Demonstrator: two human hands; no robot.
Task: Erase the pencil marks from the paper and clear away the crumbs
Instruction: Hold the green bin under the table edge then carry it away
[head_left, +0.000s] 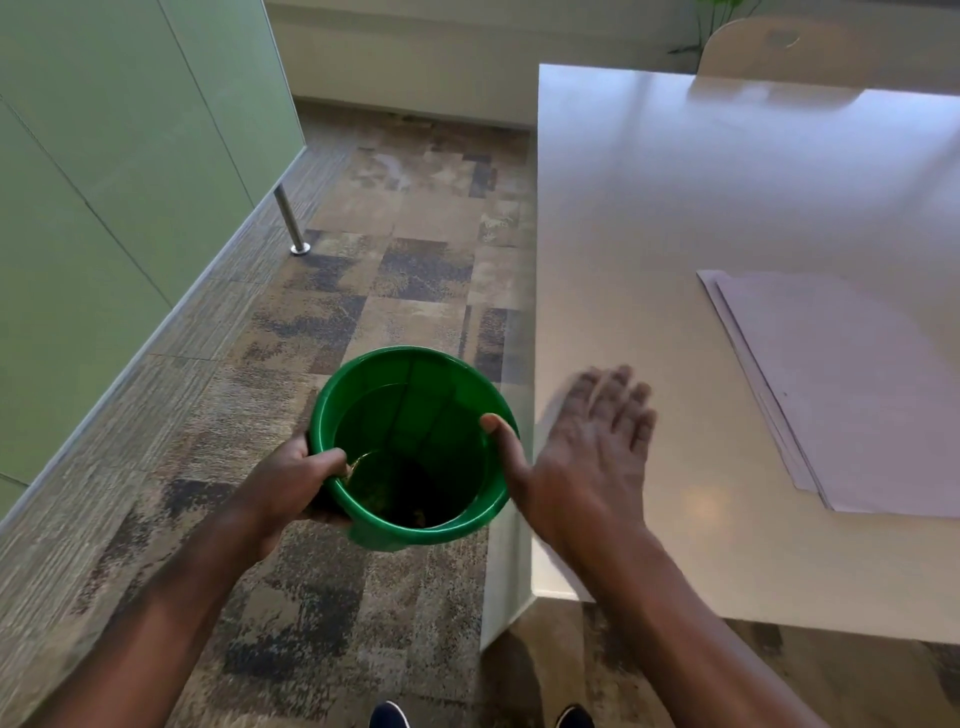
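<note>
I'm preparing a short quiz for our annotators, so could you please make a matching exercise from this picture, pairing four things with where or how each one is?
Things:
1. left hand
2. right hand
3. green bucket
4. paper sheets

States:
A. lying on the table, at the right
B. gripping the bucket's rim
C. held above the floor, beside the table's edge
D. open, fingers spread over the table

Pairs: 1-B, 2-D, 3-C, 4-A

Glossy green plastic bucket (415, 447), smooth semi-gloss white table (727, 208), matt paper (857, 405), rough mottled carpet (405, 270).
</note>
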